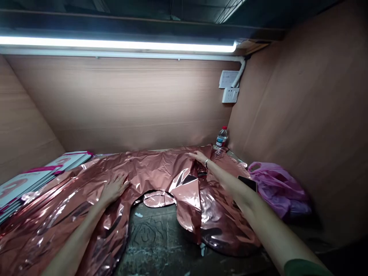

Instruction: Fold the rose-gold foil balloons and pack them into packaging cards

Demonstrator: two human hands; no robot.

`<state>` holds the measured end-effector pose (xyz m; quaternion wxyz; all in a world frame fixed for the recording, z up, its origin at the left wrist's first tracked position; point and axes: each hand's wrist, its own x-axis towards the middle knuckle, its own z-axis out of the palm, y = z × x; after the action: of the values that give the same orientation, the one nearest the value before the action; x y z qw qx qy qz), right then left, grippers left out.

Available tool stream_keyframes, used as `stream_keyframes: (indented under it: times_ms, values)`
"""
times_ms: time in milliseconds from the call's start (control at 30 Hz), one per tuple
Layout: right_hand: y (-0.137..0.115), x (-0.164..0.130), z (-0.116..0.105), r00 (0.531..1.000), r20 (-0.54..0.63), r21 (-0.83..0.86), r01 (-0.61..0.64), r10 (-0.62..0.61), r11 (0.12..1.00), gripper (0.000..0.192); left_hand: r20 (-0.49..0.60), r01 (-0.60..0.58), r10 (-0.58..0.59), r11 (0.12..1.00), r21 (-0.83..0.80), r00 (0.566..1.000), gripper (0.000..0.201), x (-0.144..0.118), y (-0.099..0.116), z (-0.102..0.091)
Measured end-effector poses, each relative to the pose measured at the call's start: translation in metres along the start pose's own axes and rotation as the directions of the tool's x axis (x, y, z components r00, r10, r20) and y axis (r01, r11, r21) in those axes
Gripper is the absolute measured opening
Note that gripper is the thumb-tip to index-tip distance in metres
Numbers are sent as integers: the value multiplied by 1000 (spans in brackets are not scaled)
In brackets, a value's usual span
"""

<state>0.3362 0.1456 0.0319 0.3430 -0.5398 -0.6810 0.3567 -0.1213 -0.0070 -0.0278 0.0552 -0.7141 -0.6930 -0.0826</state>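
I am pressing my left hand (114,188) flat and spread on the foil (149,168) covering the bench, my right hand (200,157) lying open on its far fold, which could crease or tear if I am tugging too hard.

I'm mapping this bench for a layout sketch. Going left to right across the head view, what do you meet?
Stacked cards → left hand flat on the foil → right hand → water bottle → phone → purple bag.
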Motion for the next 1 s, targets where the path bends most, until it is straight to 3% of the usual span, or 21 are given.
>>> stream_keyframes:
  times_ms: [133, 267, 400, 600, 733, 833, 900, 1000]
  values:
    - [12, 16, -3, 982, 182, -9, -52, 53, 999, 29, 47, -41, 35, 991, 127, 998, 56, -3, -14, 21]
    - [15, 24, -17, 948, 314, -23, -52, 56, 998, 40, 62, -59, 51, 988, 145, 997, 58, -1, -18, 24]
    - [9, 34, -25, 964, 265, -46, 18, -6, 999, 51, 37, -22, 18, 996, 91, 999, 61, 1, -17, 22]
    - [3, 40, -21, 991, 114, -247, 100, -73, 964, 39, -15, -90, 90, 995, 46, 996, 48, -1, -20, 20]
    - [-2, 23, -17, 995, -4, -453, 83, -95, 888, 30, -18, -22, 23, 999, 47, 1000, 52, -1, -12, 15]
    - [-13, -4, -3, 978, -65, -544, 130, -196, 829, 41, 1, 7, -7, 999, 45, 1000, 54, -1, -6, 10]
    - [-18, -28, 14, 961, 5, -580, 229, -278, 782, 48, 25, 14, -15, 999, 51, 1000, 55, -1, -4, 7]
    - [-16, -61, 39, 919, 240, -592, 393, -311, 704, 51, 71, -54, 48, 996, 76, 996, 52, -2, -6, 5]
